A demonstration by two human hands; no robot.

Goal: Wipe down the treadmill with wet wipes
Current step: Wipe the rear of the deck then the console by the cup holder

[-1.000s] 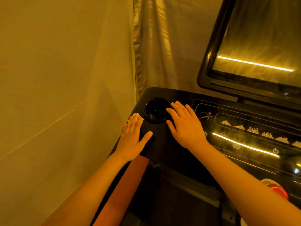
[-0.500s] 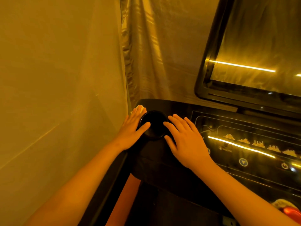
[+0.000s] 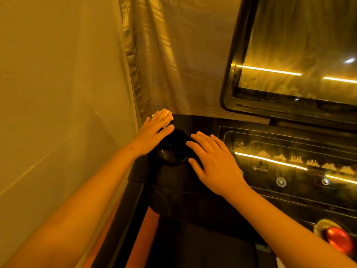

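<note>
Head view: my left hand (image 3: 152, 132), fingers straight, presses the wet wipe (image 3: 164, 114) onto the back corner of the treadmill console (image 3: 195, 121), left of centre frame, having slid up past the cup holder (image 3: 172, 150); my right hand (image 3: 214, 163) lies flat, empty. I judge the button panel (image 3: 289, 176) still unwiped

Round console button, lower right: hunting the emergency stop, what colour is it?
The domed round button is glossy red; head view.
</note>
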